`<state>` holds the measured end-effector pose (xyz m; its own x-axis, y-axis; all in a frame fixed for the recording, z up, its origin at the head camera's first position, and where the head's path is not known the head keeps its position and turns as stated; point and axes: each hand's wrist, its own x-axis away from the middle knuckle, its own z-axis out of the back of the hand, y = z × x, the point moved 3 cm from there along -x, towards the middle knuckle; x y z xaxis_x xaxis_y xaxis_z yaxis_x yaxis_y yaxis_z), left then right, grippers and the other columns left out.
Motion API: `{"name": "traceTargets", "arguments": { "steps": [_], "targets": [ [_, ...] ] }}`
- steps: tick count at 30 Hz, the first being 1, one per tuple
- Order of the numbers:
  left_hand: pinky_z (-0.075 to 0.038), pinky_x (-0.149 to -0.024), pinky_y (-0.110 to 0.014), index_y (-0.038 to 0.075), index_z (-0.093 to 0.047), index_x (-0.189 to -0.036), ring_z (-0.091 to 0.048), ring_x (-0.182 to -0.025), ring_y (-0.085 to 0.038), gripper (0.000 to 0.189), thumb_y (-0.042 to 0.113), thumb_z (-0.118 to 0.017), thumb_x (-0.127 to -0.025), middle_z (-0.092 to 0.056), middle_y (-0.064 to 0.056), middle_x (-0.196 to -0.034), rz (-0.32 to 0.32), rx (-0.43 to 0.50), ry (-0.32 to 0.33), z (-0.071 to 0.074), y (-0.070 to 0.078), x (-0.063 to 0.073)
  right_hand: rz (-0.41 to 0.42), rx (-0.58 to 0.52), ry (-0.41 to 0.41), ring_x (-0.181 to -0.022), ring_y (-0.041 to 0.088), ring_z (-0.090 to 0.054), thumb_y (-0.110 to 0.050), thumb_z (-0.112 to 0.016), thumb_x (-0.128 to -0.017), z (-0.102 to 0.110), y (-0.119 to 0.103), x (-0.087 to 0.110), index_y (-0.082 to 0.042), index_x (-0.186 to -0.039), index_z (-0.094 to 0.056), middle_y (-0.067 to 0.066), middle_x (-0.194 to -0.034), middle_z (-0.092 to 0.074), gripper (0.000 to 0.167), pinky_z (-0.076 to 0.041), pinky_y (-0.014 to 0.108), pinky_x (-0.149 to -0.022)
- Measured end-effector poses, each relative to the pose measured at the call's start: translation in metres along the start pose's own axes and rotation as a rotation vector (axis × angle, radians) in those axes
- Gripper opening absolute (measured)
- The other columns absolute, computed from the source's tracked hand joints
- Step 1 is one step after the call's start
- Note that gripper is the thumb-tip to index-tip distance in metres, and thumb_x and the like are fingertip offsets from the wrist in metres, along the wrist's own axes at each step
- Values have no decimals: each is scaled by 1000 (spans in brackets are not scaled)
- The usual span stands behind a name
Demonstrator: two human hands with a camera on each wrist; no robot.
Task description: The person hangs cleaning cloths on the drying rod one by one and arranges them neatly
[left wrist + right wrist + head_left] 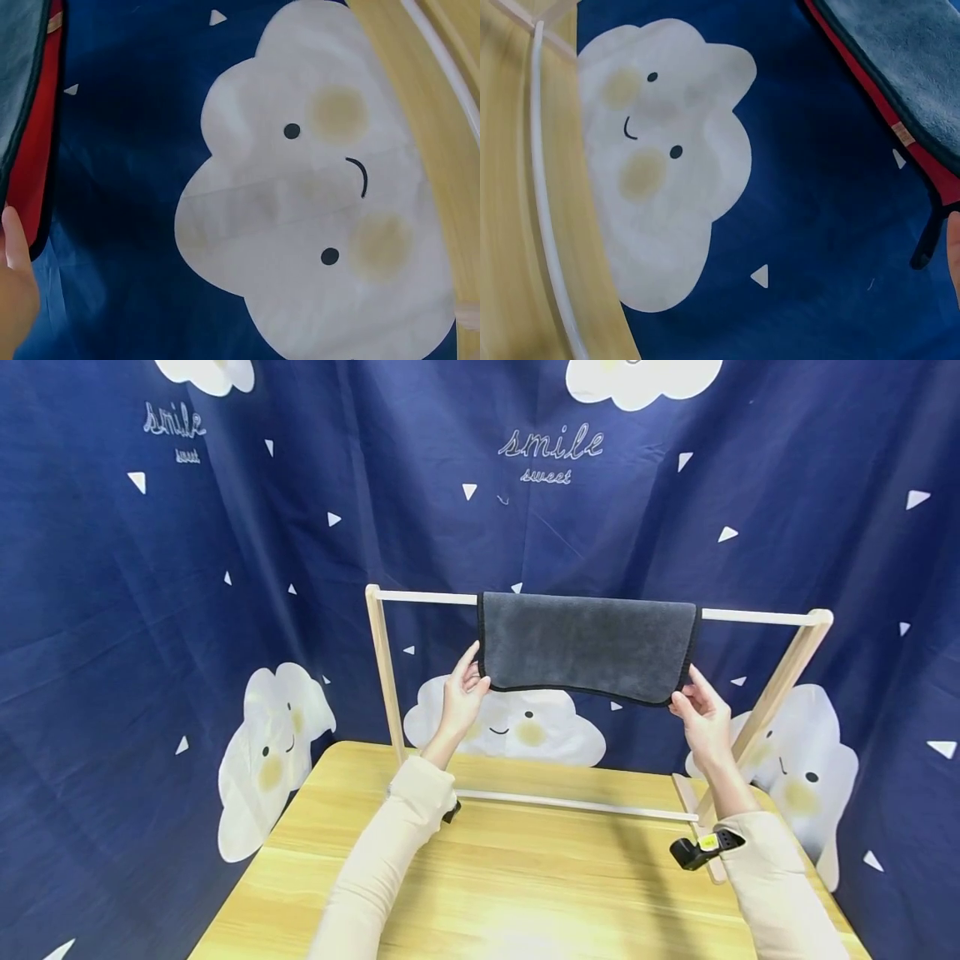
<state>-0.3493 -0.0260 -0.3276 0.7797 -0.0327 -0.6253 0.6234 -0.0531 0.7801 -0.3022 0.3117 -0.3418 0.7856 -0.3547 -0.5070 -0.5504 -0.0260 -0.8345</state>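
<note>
A dark grey plush towel [588,647] with black edging hangs folded over the upper white rail [427,597] of a wooden rack. My left hand [461,697] pinches its lower left corner, thumb in front. At the lower right corner, my right hand [705,714] holds the edge between thumb and fingers. Red fabric [30,180] shows on the towel's other layer in the left wrist view, where only part of the left hand [16,292] appears. In the right wrist view a dark hanging loop [928,240] dangles beside a finger of the right hand [954,259].
The rack's wooden side posts [386,668] stand on a light wood table [555,868]. A lower white rail [577,803] runs between them near the tabletop. Behind hangs a navy curtain [420,527] printed with clouds and white triangles.
</note>
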Motion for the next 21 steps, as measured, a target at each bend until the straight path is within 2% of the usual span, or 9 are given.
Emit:
{"name": "traceTargets", "arguments": {
  "steps": [3, 5, 8, 11, 13, 18, 21],
  "targets": [
    [-54, -70, -42, -9, -38, -132, -61, -78, -37, 55, -19, -49, -80, -57, -35, -100, -36, -17, 13, 1, -1, 4, -10, -9, 46, -64, 0, -56, 13, -51, -85, -1, 3, 1, 3, -131, -45, -6, -78, -53, 48, -48, 10, -63],
    [-52, -70, -46, -10, -37, -133, -60, -78, -41, 55, -19, -49, -80, -56, -36, -100, -31, -2, 7, 2, -2, 5, -17, -17, 59, -62, 0, -56, 12, -51, -85, -2, 5, 1, 3, -131, -46, -6, -77, -54, 48, -48, 9, -62],
    [-54, -70, -37, -8, -36, -135, -62, -76, -32, 56, -17, -51, -81, -56, -36, -100, 13, 33, -3, 7, -9, 7, -34, -37, 37, -61, 1, -56, 11, -51, -86, -2, 10, 5, 2, -133, -44, -7, -76, -56, 48, -48, 10, -62],
    [-53, -67, -24, -6, -35, -136, -63, -72, -19, 57, -15, -52, -82, -56, -36, -103, 72, 55, -36, 14, -19, 14, -49, -60, -42, -62, 1, -56, 8, -50, -88, 0, 17, 12, 4, -136, -37, -8, -77, -61, 50, -48, 11, -64],
    [-52, -64, -19, -8, -33, -136, -64, -71, -19, 56, -14, -51, -83, -54, -38, -105, 107, 65, -68, 21, -25, 21, -52, -73, -100, -63, 1, -56, 6, -48, -90, 2, 22, 20, 6, -138, -32, -9, -78, -63, 51, -48, 11, -65],
    [-54, -68, -25, -10, -28, -137, -65, -76, -24, 56, -12, -50, -86, -50, -40, -112, 193, 54, -146, 36, -38, 46, -60, -87, -195, -65, 2, -57, 4, -46, -91, 10, 35, 45, 9, -139, -25, -8, -82, -65, 52, -49, 12, -65],
    [-54, -72, -33, -9, -26, -138, -65, -77, -16, 56, -10, -49, -87, -49, -39, -115, 245, 40, -183, 46, -45, 62, -79, -69, -233, -67, 3, -57, 4, -45, -92, 15, 43, 60, 2, -140, -30, -8, -84, -65, 50, -48, 12, -65]
  ]
}}
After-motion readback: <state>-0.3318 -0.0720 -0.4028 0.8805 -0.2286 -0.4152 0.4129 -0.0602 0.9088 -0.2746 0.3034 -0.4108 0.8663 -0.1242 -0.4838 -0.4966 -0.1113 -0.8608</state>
